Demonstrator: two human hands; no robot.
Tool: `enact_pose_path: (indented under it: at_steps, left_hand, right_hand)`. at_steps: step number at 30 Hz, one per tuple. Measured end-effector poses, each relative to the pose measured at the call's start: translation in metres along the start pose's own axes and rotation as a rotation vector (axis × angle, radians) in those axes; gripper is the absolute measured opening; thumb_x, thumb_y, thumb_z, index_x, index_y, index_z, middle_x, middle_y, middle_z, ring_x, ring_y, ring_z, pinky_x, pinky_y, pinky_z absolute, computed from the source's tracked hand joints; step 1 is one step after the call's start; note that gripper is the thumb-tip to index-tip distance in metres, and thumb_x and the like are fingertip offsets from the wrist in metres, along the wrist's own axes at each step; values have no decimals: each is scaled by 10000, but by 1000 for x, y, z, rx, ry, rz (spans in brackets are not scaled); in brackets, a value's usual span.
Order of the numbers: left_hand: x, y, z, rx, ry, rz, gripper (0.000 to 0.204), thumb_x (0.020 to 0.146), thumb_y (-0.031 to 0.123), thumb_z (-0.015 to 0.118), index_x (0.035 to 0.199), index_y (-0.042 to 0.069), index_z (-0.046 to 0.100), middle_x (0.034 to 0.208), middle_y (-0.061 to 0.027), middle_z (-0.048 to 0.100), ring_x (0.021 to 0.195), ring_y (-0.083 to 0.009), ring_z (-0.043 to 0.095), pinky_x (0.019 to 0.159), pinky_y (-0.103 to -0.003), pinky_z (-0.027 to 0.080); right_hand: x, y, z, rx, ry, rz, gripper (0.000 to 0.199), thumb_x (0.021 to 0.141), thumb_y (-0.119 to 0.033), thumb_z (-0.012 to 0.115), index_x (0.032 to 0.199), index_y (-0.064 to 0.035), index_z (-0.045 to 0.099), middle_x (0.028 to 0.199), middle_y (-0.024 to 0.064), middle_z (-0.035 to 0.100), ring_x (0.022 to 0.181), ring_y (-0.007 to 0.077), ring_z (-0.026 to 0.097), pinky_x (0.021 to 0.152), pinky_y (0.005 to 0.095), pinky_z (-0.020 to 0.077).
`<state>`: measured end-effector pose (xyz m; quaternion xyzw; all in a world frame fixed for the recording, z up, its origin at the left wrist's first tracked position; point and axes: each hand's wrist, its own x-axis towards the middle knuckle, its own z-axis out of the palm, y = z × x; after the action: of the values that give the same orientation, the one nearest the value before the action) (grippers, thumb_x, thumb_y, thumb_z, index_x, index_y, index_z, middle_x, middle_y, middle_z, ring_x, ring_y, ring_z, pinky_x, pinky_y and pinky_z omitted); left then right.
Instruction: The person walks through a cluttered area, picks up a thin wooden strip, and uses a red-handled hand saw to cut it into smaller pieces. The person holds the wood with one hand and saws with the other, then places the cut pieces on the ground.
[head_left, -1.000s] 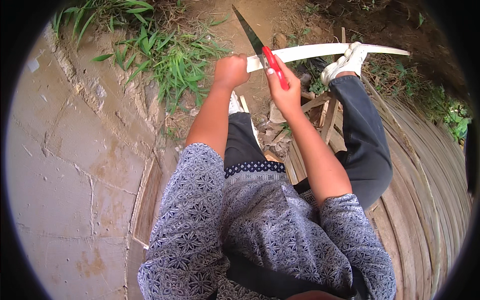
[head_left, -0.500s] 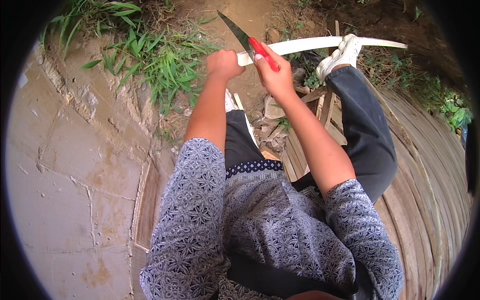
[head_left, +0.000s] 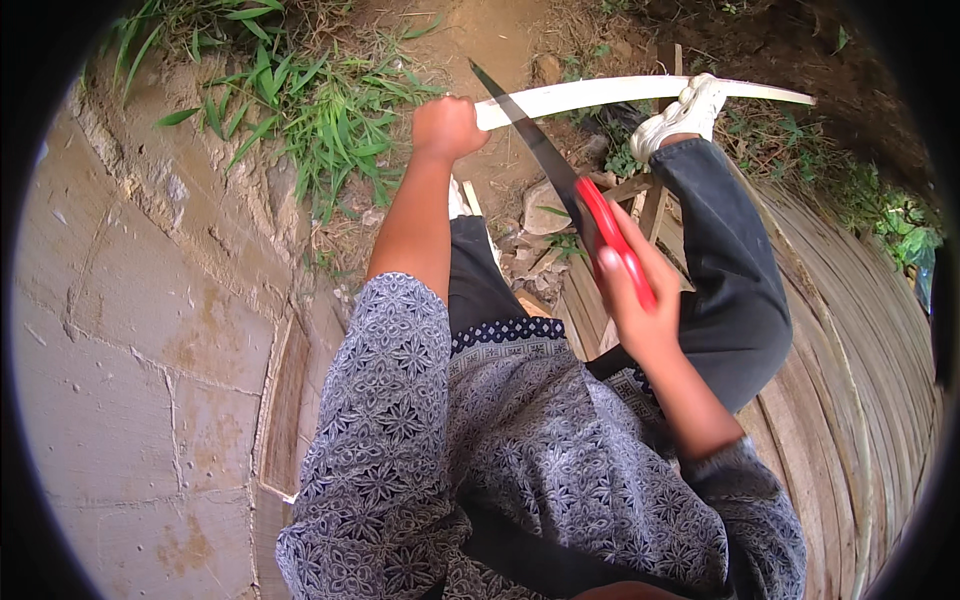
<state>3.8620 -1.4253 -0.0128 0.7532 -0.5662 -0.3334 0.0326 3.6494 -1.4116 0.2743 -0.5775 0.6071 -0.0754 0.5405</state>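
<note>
A long pale wooden strip (head_left: 590, 94) runs left to right ahead of me, looking bowed in the fisheye picture. My left hand (head_left: 446, 128) is closed around its left end. In my right hand (head_left: 645, 312) is a hand saw (head_left: 548, 158) with a red handle and a dark, tapering blade. The blade slants up to the left and crosses the strip just right of my left hand; its tip reaches past the far edge. My right shoe (head_left: 682, 116), white, rests against the strip toward its right end.
Green grass (head_left: 345, 140) grows on the left beside a grey concrete slab (head_left: 130, 400). Wooden boards (head_left: 850, 330) line the right side, and a thin wooden post (head_left: 655, 215) stands under the strip. Brown soil (head_left: 490, 35) lies beyond.
My right hand has drawn the saw back toward me and to the right, so more of the blade shows on the near side of the strip. My left hand stays put.
</note>
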Motion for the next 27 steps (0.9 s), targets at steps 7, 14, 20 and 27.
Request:
enact_pose_path:
  at_steps: [7,14,20,27]
  left_hand:
    - [-11,1,8,-9,48,-72,359,693,397,751,877,89,756,838,-152,737,796,-319,733,717,-437,590]
    - [-3,10,-2,-14,12,-106,292,708,358,781,867,114,761,888,-137,749,844,-298,738,758,-419,595]
    - [6,8,-10,-18,-112,-109,385,708,410,786,935,101,750,944,-149,748,897,-316,730,803,-430,583]
    - [15,13,-2,-34,-176,-167,381,737,335,773,1024,91,715,1017,-159,739,960,-348,713,835,-464,574]
  right_hand:
    - [30,-12,2,-11,0,5,452,971,-213,642,1343,39,590,1046,105,723,880,91,614,800,253,492]
    - [191,19,96,-88,90,27,431,898,-293,688,1180,32,696,1015,200,743,926,269,719,859,355,533]
    - [195,61,91,102,110,-2,436,917,-269,679,1242,21,666,965,156,751,848,177,695,789,321,531]
    - [128,101,89,45,82,-194,535,946,-198,669,1439,-53,519,1160,181,713,988,163,685,869,296,513]
